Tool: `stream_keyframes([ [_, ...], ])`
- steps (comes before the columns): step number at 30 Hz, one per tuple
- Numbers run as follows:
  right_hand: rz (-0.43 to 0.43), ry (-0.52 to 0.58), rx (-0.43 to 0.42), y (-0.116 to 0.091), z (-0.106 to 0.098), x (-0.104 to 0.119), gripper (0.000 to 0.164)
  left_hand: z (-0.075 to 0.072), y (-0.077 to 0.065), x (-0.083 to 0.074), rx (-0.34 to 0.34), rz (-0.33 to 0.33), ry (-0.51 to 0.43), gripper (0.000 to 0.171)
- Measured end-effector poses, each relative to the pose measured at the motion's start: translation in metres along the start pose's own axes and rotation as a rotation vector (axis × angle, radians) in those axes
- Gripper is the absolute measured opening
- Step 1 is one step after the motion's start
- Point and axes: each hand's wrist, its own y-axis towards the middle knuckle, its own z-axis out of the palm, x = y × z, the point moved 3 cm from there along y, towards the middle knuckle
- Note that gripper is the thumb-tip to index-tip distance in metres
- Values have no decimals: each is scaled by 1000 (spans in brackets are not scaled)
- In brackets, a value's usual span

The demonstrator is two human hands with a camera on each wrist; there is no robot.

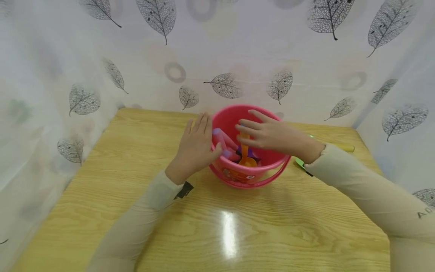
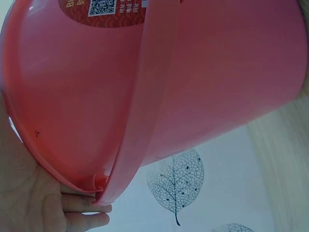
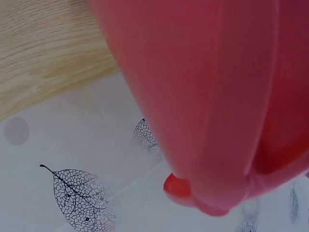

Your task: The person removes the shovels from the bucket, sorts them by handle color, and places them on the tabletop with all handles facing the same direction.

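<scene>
A pink bucket (image 1: 221, 165) stands upright on the wooden table, its handle (image 2: 149, 87) hanging down at the front. Against the left side of the rim lies my left hand (image 1: 197, 147), fingers straight; in the left wrist view the left hand (image 2: 34, 198) touches the rim beside the handle joint. Over the bucket's mouth my right hand (image 1: 272, 134) is spread, fingers extended above an orange scoop-like toy (image 1: 244, 151); whether they touch it I cannot tell. Pink tube-like pieces (image 1: 225, 139) and a purple piece (image 1: 251, 153) lie inside too. The right wrist view shows the bucket, not the hand.
Behind the right forearm, a green-headed tool (image 1: 300, 163) and a yellow handle (image 1: 346, 147) lie on the table (image 1: 183, 234), partly hidden. White leaf-print sheeting (image 1: 238, 49) rises behind and at both sides. A small black piece (image 1: 184, 190) sits by the left cuff.
</scene>
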Motion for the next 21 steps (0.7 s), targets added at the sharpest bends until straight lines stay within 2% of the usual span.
stream_keyframes([
  [10, -54, -16, 23, 14, 27, 5, 31, -1, -2, 0, 6, -5, -12, 77],
  [21, -61, -50, 71, 17, 35, 7, 20, -1, -2, -1, -5, -3, -4, 77],
])
